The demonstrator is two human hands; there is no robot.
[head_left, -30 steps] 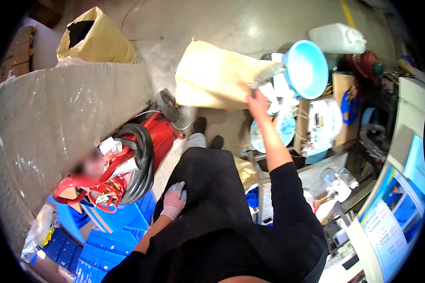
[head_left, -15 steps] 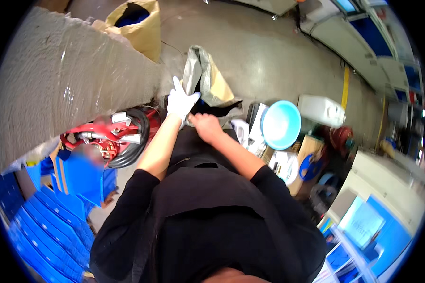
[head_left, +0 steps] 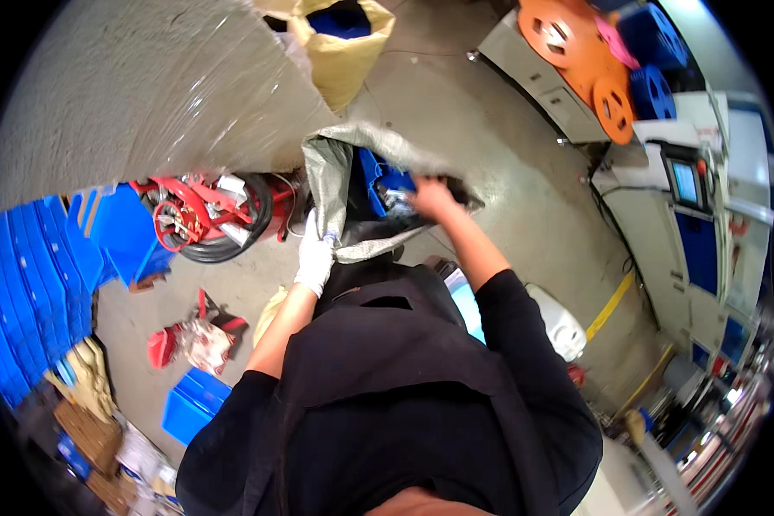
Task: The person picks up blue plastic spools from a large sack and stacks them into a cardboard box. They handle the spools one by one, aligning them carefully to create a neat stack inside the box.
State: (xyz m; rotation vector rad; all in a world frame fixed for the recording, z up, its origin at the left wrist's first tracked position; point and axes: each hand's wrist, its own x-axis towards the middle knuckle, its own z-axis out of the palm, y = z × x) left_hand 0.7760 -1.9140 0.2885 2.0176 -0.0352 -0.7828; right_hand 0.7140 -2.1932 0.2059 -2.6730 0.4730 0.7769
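Head view has our left hand point(head_left: 315, 261), white-gloved, pinching the near left rim of the sack point(head_left: 325, 176). Our right hand point(head_left: 434, 199), bare and blurred, is at the sack's mouth over blue parts point(head_left: 372, 176) inside; we cannot tell how far it is closed or whether it holds anything. The sack gapes open just in front of our body. Beyond it is a yellow sack point(head_left: 344, 69); to our left, a black hose point(head_left: 265, 211) and blue bins point(head_left: 26, 284); far right, orange reels point(head_left: 533, 26).
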